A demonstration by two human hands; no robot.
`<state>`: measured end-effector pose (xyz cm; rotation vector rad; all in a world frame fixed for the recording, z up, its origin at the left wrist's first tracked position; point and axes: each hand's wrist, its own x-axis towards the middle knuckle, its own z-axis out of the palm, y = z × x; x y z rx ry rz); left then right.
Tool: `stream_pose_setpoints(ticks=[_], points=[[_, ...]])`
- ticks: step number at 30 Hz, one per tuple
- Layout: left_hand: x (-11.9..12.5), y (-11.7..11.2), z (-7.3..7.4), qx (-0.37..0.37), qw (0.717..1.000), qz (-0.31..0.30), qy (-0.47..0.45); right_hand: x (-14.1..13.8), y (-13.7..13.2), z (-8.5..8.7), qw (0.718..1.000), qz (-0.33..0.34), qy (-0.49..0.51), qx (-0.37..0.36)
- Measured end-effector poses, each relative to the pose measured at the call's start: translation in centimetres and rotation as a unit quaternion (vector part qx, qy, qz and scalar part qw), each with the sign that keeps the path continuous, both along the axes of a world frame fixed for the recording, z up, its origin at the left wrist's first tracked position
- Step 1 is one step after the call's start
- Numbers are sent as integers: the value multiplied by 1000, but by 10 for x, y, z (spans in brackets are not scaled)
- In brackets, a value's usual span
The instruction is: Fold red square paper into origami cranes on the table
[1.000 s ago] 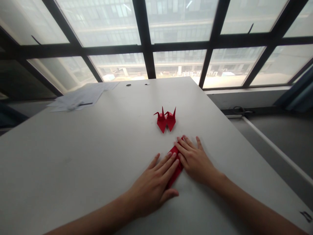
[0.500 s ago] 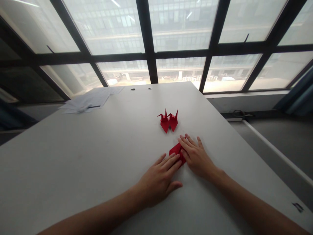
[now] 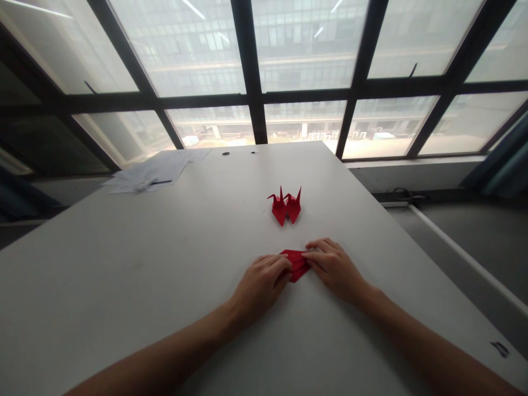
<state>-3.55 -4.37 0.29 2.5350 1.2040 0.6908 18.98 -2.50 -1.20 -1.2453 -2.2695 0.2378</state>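
A folded piece of red origami paper (image 3: 297, 267) lies on the white table between my hands. My left hand (image 3: 264, 279) pinches its left end, thumb and fingers closed together. At the paper's upper right, my right hand (image 3: 333, 267) grips the edge between thumb and fingers. The palms hide both ends of the paper. Just beyond stand two finished red paper cranes (image 3: 286, 208), side by side and touching, with pointed necks and tails raised.
White sheets of paper (image 3: 144, 168) with a dark pen (image 3: 160, 182) lie at the table's far left. Dark-framed windows (image 3: 305, 49) rise behind the white table (image 3: 124, 264). A small dark mark (image 3: 500, 349) is near the right edge.
My flat, spread fingers have curled into pinches on the paper's two ends. The red paper has turned so its long side runs more nearly left to right.
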Motion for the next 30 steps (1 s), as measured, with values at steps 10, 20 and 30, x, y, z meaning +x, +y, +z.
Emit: stream_pose_setpoints(ticks=[10, 20, 30], points=[[0, 0, -4, 4, 1000, -2, -24, 0, -2, 6, 1000, -14, -18, -8], [-1, -4, -4, 31, 997, -14, 70, 2, -2, 7, 1000, 5, -4, -12], [-1, -6, 2, 18, 998, -19, 64, 9, 0, 8, 997, 48, 47, -44]])
